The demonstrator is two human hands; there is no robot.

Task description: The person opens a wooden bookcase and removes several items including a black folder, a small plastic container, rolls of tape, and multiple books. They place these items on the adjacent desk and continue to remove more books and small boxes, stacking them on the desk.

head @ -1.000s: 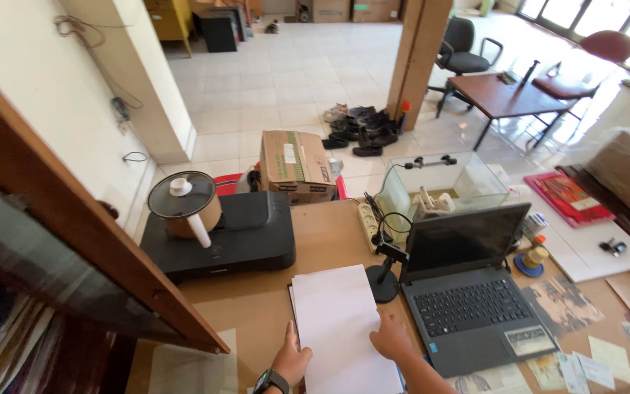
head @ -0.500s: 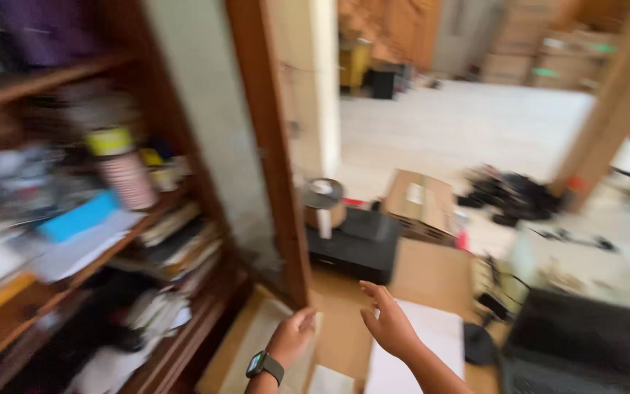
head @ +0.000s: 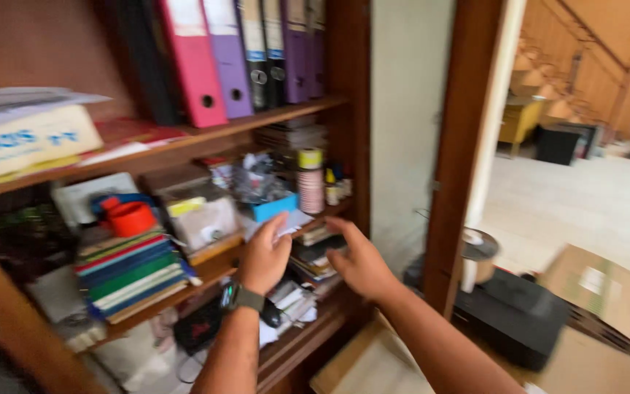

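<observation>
My left hand (head: 262, 257), a smartwatch (head: 240, 298) on its wrist, is up at the middle shelf (head: 205, 271) of the wooden cabinet, its fingers (head: 280, 225) loosely curled and touching the white papers (head: 294, 219) that lie just under the blue tray (head: 273, 207); they have closed on nothing. My right hand (head: 359, 261) hangs open just beside it, fingers spread, holding nothing, in front of the flat stack of books (head: 313, 252) on the same shelf. A stack of coloured books (head: 127, 273) sits further left, with a red tape roll (head: 131, 217) on top. Ring binders (head: 236, 55) stand upright on the shelf above. The black printer (head: 513, 315) rests on the desk at the right.
</observation>
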